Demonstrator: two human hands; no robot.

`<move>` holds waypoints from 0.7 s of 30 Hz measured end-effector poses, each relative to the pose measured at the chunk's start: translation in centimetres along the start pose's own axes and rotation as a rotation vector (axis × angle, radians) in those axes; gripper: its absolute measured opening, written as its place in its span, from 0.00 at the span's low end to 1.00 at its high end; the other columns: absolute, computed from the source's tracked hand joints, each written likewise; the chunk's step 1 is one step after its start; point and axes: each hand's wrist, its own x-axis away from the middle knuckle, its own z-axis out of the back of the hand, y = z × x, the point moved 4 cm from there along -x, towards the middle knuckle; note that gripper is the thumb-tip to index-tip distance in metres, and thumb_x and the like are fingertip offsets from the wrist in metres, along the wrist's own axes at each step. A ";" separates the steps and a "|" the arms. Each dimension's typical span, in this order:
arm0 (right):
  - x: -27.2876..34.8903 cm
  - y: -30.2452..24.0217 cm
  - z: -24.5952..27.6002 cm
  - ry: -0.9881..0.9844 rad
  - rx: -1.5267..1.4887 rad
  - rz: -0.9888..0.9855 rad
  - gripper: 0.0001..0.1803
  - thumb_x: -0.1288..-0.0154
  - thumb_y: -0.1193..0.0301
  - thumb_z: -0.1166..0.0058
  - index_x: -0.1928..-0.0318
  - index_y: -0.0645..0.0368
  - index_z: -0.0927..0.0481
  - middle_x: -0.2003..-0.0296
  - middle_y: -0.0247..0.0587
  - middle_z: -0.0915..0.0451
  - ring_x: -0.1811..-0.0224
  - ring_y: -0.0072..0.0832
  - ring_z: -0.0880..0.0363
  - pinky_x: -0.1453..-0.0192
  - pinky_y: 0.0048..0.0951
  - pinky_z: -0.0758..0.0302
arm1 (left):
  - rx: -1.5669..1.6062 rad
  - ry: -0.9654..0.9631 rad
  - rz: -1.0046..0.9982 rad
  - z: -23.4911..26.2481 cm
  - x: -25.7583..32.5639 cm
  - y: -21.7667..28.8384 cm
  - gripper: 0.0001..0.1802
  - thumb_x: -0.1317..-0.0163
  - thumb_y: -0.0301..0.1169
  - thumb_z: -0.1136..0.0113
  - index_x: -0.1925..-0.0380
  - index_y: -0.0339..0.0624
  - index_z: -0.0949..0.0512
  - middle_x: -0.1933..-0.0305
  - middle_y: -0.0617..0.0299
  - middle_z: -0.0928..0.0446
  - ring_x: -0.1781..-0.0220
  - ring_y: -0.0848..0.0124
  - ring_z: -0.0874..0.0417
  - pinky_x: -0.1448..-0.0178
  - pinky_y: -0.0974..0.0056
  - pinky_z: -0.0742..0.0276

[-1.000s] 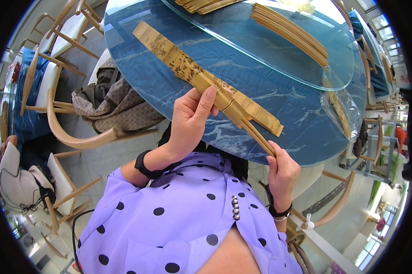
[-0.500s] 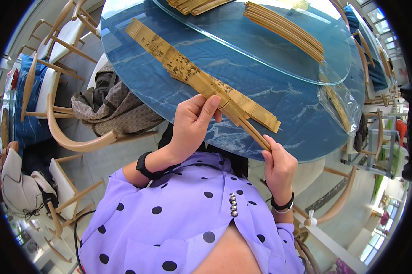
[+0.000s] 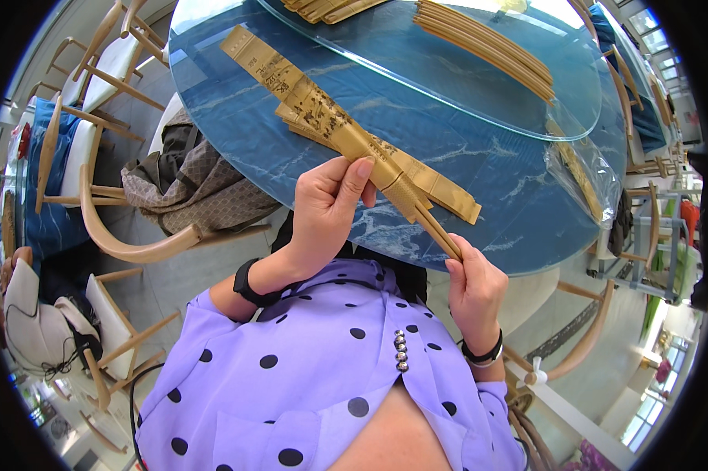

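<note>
A gold paper chopstick sleeve (image 3: 313, 110) with dark printed sprigs slants over the table. My left hand (image 3: 326, 196) pinches it near its lower end, thumb on top. Out of that end stick wooden chopsticks (image 3: 439, 234), their outer ends gripped between the thumb and fingers of my right hand (image 3: 478, 284). The rest of the chopsticks is hidden inside the sleeve. Beneath lie more gold sleeves (image 3: 450, 194), fanned out on the blue table (image 3: 519, 235).
On the glass turntable (image 3: 369, 59) rest a row of chopsticks (image 3: 487, 51) and a stack of gold sleeves (image 3: 334, 8). A clear plastic bag (image 3: 585, 177) lies at the table's right. At left, a brown patterned bag (image 3: 189, 177) sits on a wooden chair (image 3: 134, 247).
The sleeve has slid slightly along the chopsticks toward my right hand, so a little less of them shows. Both hands keep their hold.
</note>
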 end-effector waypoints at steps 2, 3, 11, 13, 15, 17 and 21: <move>0.0 -0.2 0.2 -0.018 -0.011 -0.038 0.16 0.28 0.67 0.40 0.45 0.62 0.18 0.72 0.42 0.20 0.76 0.37 0.22 0.72 0.33 0.27 | -0.073 -0.054 -0.019 -0.5 0.5 -0.5 0.17 0.22 0.34 0.45 0.66 0.31 0.18 0.76 0.67 0.24 0.74 0.83 0.29 0.71 0.73 0.37; -0.2 -0.4 0.2 -0.014 -0.013 -0.022 0.16 0.28 0.67 0.40 0.45 0.62 0.18 0.72 0.42 0.19 0.76 0.37 0.22 0.72 0.33 0.27 | -0.108 -0.082 -0.027 -0.8 0.8 -0.7 0.17 0.22 0.33 0.45 0.66 0.31 0.18 0.76 0.67 0.24 0.74 0.82 0.29 0.72 0.72 0.37; -0.8 -0.8 0.1 0.024 -0.031 0.013 0.15 0.29 0.68 0.39 0.46 0.62 0.18 0.70 0.42 0.18 0.76 0.36 0.21 0.72 0.32 0.26 | -0.077 -0.021 -0.088 -0.6 0.5 -0.2 0.17 0.22 0.31 0.45 0.69 0.30 0.18 0.70 0.64 0.21 0.73 0.82 0.30 0.71 0.73 0.37; -1.0 -0.8 0.0 0.014 -0.033 0.011 0.15 0.29 0.68 0.39 0.46 0.62 0.18 0.71 0.41 0.19 0.76 0.36 0.21 0.72 0.33 0.26 | -0.049 -0.016 -0.076 -0.6 0.9 -1.0 0.17 0.22 0.32 0.46 0.67 0.31 0.19 0.71 0.65 0.23 0.74 0.82 0.31 0.70 0.73 0.37; -1.1 -0.9 -0.1 0.014 -0.027 0.014 0.15 0.29 0.68 0.38 0.46 0.61 0.18 0.71 0.41 0.19 0.76 0.35 0.21 0.72 0.33 0.26 | 0.011 -0.018 -0.042 -0.9 1.1 -1.2 0.17 0.21 0.34 0.47 0.65 0.32 0.19 0.72 0.67 0.24 0.74 0.83 0.33 0.70 0.74 0.37; -1.3 -1.0 -0.3 0.022 -0.007 0.027 0.16 0.30 0.67 0.38 0.46 0.61 0.18 0.72 0.40 0.20 0.77 0.35 0.22 0.73 0.33 0.27 | 0.104 -0.025 0.012 -1.2 1.1 -1.0 0.18 0.20 0.37 0.49 0.61 0.33 0.19 0.73 0.68 0.26 0.74 0.84 0.34 0.70 0.74 0.38; -1.6 -1.5 -0.4 -0.013 0.008 0.046 0.16 0.30 0.67 0.38 0.47 0.62 0.19 0.74 0.39 0.21 0.78 0.34 0.23 0.74 0.33 0.28 | 0.053 -0.032 0.045 -1.1 -0.1 -0.6 0.22 0.16 0.44 0.59 0.55 0.38 0.22 0.78 0.73 0.31 0.79 0.87 0.43 0.75 0.76 0.48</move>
